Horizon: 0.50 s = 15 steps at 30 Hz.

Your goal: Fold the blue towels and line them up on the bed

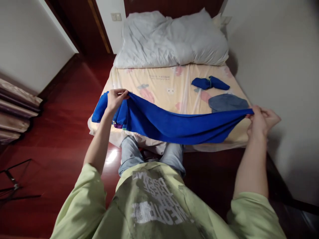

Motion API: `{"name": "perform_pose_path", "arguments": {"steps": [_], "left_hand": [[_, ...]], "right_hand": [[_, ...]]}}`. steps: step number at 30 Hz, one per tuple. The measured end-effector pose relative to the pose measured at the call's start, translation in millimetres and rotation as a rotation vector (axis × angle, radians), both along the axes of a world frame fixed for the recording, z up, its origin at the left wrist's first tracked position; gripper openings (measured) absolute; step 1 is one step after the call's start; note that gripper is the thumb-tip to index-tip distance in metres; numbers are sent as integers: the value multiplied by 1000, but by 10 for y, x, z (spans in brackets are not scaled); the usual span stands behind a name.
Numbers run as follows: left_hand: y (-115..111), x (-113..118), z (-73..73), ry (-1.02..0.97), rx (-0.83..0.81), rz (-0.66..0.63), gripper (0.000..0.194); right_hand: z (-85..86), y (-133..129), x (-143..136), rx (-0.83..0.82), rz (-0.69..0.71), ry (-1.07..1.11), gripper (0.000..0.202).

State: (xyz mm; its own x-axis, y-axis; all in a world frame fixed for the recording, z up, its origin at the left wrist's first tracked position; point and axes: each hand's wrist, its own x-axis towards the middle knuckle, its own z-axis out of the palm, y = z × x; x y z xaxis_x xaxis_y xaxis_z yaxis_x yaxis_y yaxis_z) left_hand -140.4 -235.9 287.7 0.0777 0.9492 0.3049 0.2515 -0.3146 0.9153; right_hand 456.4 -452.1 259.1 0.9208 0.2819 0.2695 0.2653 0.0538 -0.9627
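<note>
A long blue cloth (pixel 174 124), perhaps a towel, is stretched sideways between my two hands above the front of the bed. My left hand (pixel 116 98) pinches its left top corner. At the right end, my right hand (pixel 261 119) grips the other corner, with some fingers spread outward. The cloth sags in the middle and hangs in soft folds. Behind and beside my left hand lie several folded blue bundles (pixel 99 108), partly hidden by my wrist and the cloth.
The bed (pixel 159 89) has a cream patterned sheet. A twisted blue cloth (pixel 210 83) and a grey-blue folded cloth (pixel 228 102) lie at its right. A pale quilt (pixel 171 39) is heaped at the headboard. Black stand legs (pixel 15 186) are on the floor at left.
</note>
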Motion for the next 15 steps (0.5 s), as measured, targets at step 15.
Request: {"name": "perform_pose_path", "arguments": {"steps": [15], "left_hand": [[43, -113, -845, 186, 187, 182, 40]], "right_hand": [[-934, 140, 270, -117, -52, 96, 25]]}}
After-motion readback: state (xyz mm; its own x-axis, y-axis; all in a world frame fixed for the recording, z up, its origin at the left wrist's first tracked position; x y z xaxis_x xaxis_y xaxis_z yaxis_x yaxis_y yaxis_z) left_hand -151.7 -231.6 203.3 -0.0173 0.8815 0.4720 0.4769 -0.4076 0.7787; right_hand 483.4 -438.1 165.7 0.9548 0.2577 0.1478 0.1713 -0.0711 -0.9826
